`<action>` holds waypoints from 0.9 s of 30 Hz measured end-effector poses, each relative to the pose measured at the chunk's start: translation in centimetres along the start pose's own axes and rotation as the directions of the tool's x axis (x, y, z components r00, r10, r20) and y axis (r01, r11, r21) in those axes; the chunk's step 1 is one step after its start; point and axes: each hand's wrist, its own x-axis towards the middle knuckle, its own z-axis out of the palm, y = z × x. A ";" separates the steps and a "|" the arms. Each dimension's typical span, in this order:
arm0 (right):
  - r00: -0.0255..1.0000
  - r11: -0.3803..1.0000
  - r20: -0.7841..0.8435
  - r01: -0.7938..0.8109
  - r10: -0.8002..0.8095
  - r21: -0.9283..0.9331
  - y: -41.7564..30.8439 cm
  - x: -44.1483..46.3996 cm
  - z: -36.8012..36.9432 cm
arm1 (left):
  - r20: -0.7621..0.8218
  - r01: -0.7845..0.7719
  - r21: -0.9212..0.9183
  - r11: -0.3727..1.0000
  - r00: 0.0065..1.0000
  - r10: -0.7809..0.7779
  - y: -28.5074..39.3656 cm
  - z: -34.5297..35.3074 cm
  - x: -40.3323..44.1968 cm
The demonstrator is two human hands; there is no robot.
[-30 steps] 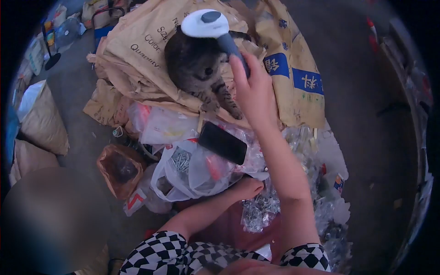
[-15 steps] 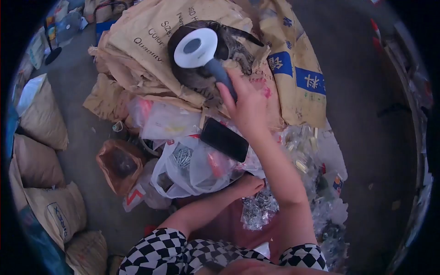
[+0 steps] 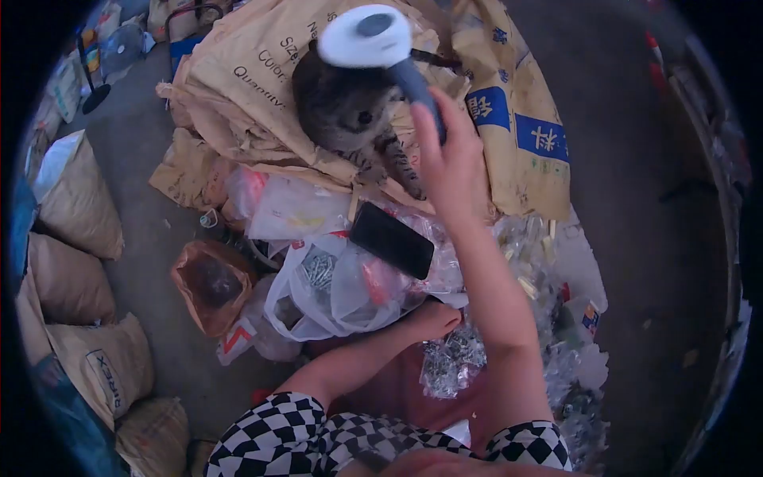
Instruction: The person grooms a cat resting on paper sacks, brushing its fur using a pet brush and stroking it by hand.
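Note:
A grey-handled brush with a round white head (image 3: 366, 38) is gripped in my right hand (image 3: 451, 155). The brush head is over the upper part of a striped cat (image 3: 342, 111), hiding part of it. The cat is on brown paper sacks (image 3: 238, 87). My left hand (image 3: 437, 320) is beside the white plastic bag of screws (image 3: 342, 290), its fingers curled in and partly hidden; what they hold, if anything, cannot be made out. A black phone (image 3: 391, 240) lies on plastic bags between my two hands.
An open brown paper bag (image 3: 213, 290) stands left of the plastic bag. Full sacks (image 3: 79, 199) line the left side. Clear packets of small metal parts (image 3: 453, 362) lie near my right forearm. A sack with blue labels (image 3: 524, 135) is at the upper right.
Over the last second the brush went down over the cat toward me, then back up and away with my right hand. The cat's head turned. My left hand stayed in place.

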 end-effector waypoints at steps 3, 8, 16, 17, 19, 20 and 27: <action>0.959 0.940 -0.002 -0.276 0.282 0.199 0.4 1.8 0.1 | 0.029 0.016 0.002 1.000 0.999 -0.016 0.5 -0.4 0.0; 0.978 0.972 -0.035 -0.201 0.207 0.117 1.0 1.0 1.8 | -0.048 -0.026 -0.003 1.000 0.999 0.026 -0.2 0.1 0.1; 0.998 0.997 0.057 0.046 -0.042 -0.070 0.2 -2.6 1.6 | -0.021 0.047 -0.039 0.998 0.999 -0.048 -0.2 0.8 -0.3; 0.991 0.987 0.059 0.123 -0.117 -0.100 0.5 -3.2 2.4 | -0.022 0.057 -0.015 0.998 0.998 -0.057 -1.1 1.9 -0.4; 0.982 0.981 0.044 0.187 -0.185 -0.046 1.0 -4.1 3.2 | -0.056 -0.019 0.081 0.997 0.998 0.023 -3.6 4.4 -0.6; 0.982 0.988 0.147 0.134 -0.122 -0.080 0.8 -4.7 3.2 | -0.064 -0.039 0.124 0.992 0.997 0.047 -4.1 4.8 -0.6; 0.961 0.968 0.183 0.230 -0.209 -0.101 -0.5 -5.3 2.0 | -0.155 -0.032 -0.048 0.998 0.988 0.024 -2.5 3.5 0.1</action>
